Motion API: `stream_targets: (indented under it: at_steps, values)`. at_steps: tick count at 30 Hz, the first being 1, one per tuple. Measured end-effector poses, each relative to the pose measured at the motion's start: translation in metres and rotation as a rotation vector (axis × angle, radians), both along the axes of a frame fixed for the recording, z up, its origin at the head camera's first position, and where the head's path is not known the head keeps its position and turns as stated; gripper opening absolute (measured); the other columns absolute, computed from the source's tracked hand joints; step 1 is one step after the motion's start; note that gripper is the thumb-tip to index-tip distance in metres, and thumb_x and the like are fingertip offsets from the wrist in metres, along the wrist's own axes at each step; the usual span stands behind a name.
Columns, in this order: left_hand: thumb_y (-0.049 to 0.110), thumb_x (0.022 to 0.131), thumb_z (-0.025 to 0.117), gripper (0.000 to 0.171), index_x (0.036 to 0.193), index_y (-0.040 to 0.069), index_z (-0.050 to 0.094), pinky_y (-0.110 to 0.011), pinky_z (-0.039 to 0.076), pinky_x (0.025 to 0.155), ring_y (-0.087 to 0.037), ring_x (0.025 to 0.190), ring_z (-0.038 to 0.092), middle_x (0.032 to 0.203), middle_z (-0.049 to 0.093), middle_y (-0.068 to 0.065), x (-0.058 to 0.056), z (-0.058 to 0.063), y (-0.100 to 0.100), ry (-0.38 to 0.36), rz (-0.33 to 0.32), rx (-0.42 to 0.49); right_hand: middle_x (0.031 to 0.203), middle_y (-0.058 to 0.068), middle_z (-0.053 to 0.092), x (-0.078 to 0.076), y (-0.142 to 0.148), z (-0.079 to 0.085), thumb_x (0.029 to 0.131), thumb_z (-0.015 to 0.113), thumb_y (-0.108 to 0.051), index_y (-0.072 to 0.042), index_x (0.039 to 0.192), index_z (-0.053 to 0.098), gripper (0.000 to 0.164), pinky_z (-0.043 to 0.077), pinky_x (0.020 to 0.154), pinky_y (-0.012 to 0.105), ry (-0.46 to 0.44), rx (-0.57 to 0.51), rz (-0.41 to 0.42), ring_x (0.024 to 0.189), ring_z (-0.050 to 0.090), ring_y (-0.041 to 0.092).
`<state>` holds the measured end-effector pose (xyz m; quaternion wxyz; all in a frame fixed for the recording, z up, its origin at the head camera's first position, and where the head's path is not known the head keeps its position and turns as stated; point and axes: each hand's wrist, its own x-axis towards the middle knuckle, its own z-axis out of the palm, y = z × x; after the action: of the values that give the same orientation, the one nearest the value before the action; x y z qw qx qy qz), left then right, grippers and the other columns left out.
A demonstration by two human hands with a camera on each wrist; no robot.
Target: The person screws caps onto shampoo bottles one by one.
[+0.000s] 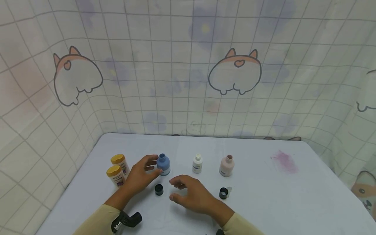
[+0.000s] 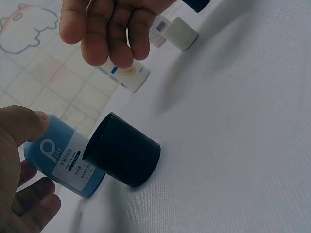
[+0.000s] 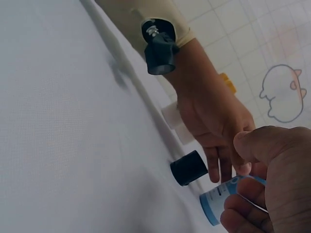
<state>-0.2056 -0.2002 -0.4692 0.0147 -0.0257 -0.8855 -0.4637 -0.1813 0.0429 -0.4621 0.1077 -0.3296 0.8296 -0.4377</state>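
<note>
My left hand (image 1: 143, 173) is at the left side of a blue bottle (image 1: 163, 164) that stands upright and uncapped. The thumb lies against the blue bottle (image 2: 73, 160) at its shoulder, and a finger reaches behind it, while the lower fingers hang off its side. In front of the bottle, a black cap (image 1: 159, 189) sits on the table with its opening up. To the right of that cap, my right hand (image 1: 192, 194) hovers with fingers loosely bent and apart, holding nothing. The fingers of the right hand (image 2: 109, 34) also show in the left wrist view, above the cap.
A small white bottle (image 1: 197, 164) and a pale pink bottle (image 1: 227, 165) stand uncapped to the right. Another black cap (image 1: 223, 193) lies before the pink one. Two white jars with yellow lids (image 1: 116, 175) stand left of my left hand. A pink stain (image 1: 285, 162) marks the white table (image 1: 279, 202).
</note>
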Motion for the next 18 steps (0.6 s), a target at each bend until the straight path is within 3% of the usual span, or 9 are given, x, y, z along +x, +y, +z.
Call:
stream_targets:
  at_steps: [5,18]
  values:
    - [0.051,0.077,0.071,0.065,0.131,0.029,0.045,-0.038,0.052,0.086,-0.022,0.115,0.053,0.129,0.051,0.005,-0.002,-0.001,0.0,0.001,-0.005,0.003,0.118,-0.005,0.058,0.0,-0.008,-0.002,0.086,0.065,-0.044,-0.019,0.124,0.055,0.046,0.049,0.09,0.028,-0.003,-0.005,0.013,0.105,0.057,0.01]
    - [0.047,0.077,0.073,0.066,0.133,0.026,0.044,-0.04,0.05,0.09,-0.023,0.114,0.054,0.128,0.053,0.0,-0.005,-0.001,0.002,0.0,-0.005,0.012,0.116,-0.009,0.058,-0.003,-0.025,-0.011,0.087,0.066,-0.039,-0.018,0.123,0.055,0.043,0.048,0.087,0.022,0.02,0.008,0.014,0.103,0.055,0.006]
